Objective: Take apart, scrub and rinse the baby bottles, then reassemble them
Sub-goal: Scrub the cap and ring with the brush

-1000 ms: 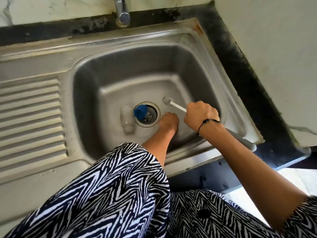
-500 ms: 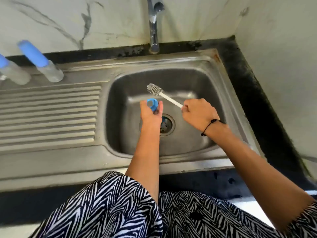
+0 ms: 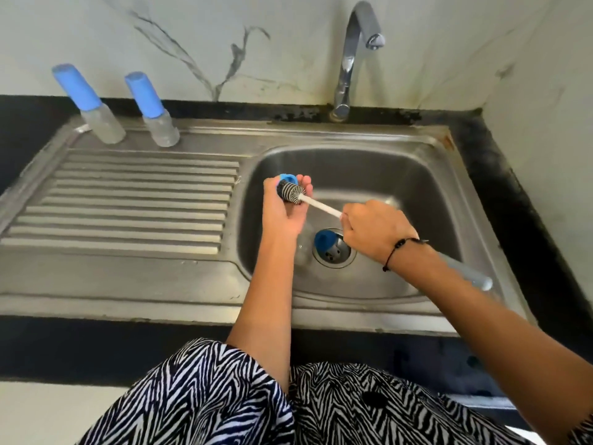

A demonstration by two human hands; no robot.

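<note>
As seen from the head camera, over a steel sink [image 3: 449, 194]:
Left hand [image 3: 282, 207]: fingers curled round a small blue plastic bottle part [image 3: 287, 178], held above the basin's left edge.
Right hand [image 3: 375, 232]: gripping the thin white stem of a bottle brush [image 3: 316, 205], whose bristled grey-and-white head lies against the blue part; the pale handle end juts out past the wrist.
Basin: a clear bottle body [image 3: 303, 248] lies on its side by the round drain [image 3: 335, 252], partly hidden by the left forearm; another blue piece [image 3: 324, 239] sits on the drain.
Drainboard [image 3: 128, 203]: ribbed steel; two capped bottles [image 3: 93, 104] stand upright at its back edge, side by side.
Behind: a curved chrome tap [image 3: 351, 56] against the marble-veined wall.
</note>
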